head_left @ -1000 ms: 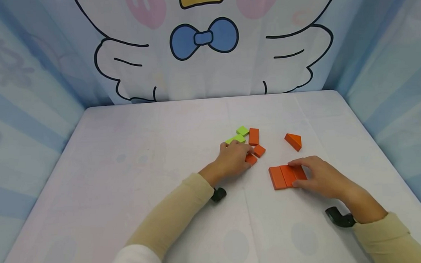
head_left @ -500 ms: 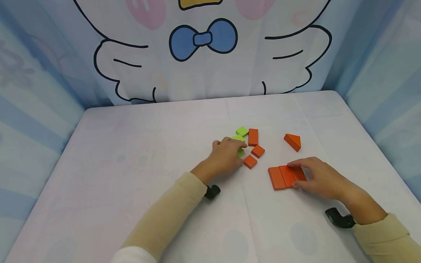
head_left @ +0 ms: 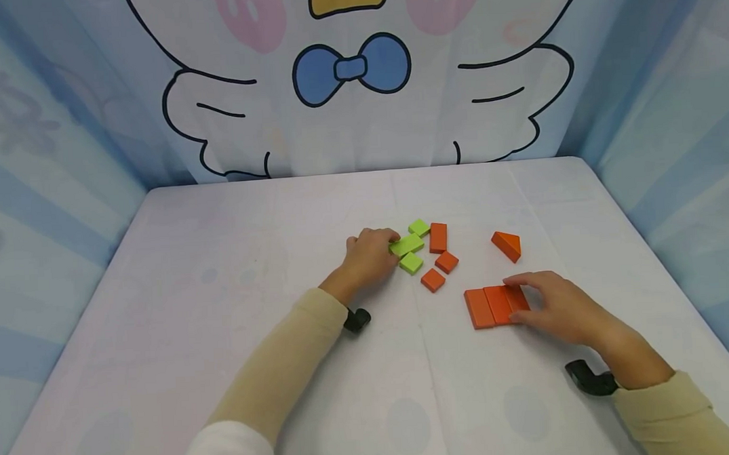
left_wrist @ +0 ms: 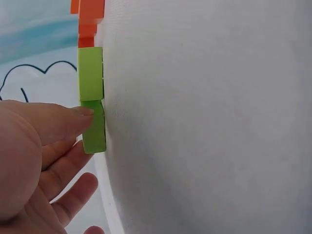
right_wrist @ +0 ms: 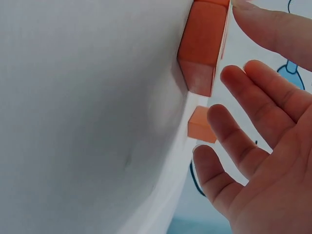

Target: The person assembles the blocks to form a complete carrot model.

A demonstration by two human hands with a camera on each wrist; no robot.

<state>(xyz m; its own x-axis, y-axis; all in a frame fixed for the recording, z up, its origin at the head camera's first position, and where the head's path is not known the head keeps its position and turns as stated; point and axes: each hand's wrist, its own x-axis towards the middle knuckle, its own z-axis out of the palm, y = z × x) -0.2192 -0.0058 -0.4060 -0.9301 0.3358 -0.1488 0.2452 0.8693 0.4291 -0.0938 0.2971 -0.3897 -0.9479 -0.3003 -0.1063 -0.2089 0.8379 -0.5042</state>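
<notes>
the long green block [head_left: 409, 244] lies flat on the tabletop [head_left: 178, 297], between a far green cube [head_left: 419, 228] and a near green cube [head_left: 411, 263]. the left hand [head_left: 368, 258] seems to pinch its left end between thumb and a finger, the other fingers loose. for a clean shift, i would keep that pinch low and even on both long sides and slide the block flat, as the cubes sit so close that a twist could knock them askew. a little to the right lie an upper orange cube [head_left: 447, 262], a lower orange cube [head_left: 432, 280] and an oblong orange block [head_left: 438, 238]; steering clear of these seems wise.

the right hand [head_left: 560, 304] is relaxed, thumb and fingers parted about the right end of the row of orange slabs [head_left: 489, 307]. a light guard there should suffice, since pressing could open the seams. beyond the row sits an orange wedge [head_left: 506, 246].

in the head view the left thumb is hidden, and in the left wrist view the finger opposite it is lost behind the green. the right hand covers part of the last slab, and i cannot tell whether its fingertips touch it.
</notes>
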